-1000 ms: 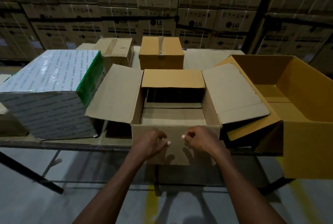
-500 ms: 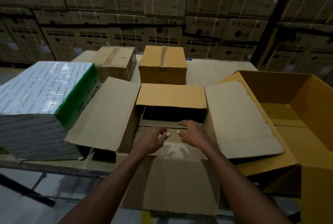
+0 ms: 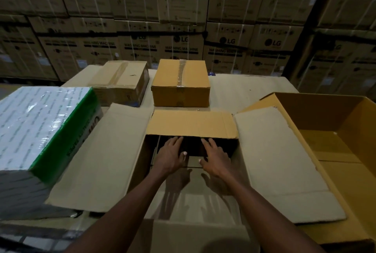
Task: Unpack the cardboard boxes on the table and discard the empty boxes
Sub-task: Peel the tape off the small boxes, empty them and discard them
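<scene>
1. While both arms reach forward over the table (image 3: pixel 240 88), the left hand (image 3: pixel 169 156) and the right hand (image 3: pixel 214 159) are down inside the open box (image 3: pixel 114 157) at the near edge, side by side and a little apart.
2. Both hands lie palm down with straight, spread fingers, holding nothing; their fingertips reach into the dark far part of the box, under its raised back flap (image 3: pixel 192 123).
3. What the fingertips touch in that shadow cannot be told.
4. The open box has its side flaps spread flat to the left and right, and its front flap hangs toward the camera.
5. Just to its right stands a large empty box (image 3: pixel 345 151), yellow-brown inside, partly under the right flap.
6. To its left sits a white and green wrapped package (image 3: pixel 40 122), touching the left flap.
7. Behind the open box stand two taped boxes: a small yellow-brown box (image 3: pixel 180 82) in the middle and a duller taped box (image 3: pixel 122 81) to the left of it.
8. Stacked cartons (image 3: pixel 183 8) printed "LG" and "WASHING MACHINE" fill the background.
</scene>
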Tool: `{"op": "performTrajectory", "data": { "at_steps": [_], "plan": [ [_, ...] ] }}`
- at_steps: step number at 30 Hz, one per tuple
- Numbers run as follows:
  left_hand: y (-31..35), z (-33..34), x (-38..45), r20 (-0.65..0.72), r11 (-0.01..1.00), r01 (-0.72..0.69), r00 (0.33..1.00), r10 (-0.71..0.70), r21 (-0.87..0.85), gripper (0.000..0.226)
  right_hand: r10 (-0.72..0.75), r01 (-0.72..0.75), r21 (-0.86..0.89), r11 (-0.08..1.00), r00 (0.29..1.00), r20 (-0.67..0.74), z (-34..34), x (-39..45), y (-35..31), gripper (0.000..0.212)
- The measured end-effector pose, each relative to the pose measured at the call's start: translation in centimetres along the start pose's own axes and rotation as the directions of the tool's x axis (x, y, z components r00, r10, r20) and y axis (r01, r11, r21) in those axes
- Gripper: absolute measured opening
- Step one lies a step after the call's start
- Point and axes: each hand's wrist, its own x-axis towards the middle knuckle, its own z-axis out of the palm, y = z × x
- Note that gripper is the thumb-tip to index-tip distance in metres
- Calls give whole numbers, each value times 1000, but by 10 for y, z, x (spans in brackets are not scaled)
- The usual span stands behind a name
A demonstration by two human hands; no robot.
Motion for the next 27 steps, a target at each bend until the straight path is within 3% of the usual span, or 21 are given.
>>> {"op": "performTrajectory", "data": {
  "at_steps": [4,9,18,27],
  "plan": [
    [0,-21,20,-173,998,-63,983,62,2,76,-8,24,63,998,972,-236,-13,20,-7,88],
    [0,-55,76,-201,995,-103,974,104,15,81,-24,58,97,994,945,-325,-50,67,-22,92],
    [-31,-53,164,14,997,-57,998,57,48,84,28,-16,65,998,981,-190,-63,163,-29,95],
    [-55,-27,197,95,994,-14,996,4,104,71,68,-69,-3,998,992,-104,-27,200,-12,79]
  ]
}}
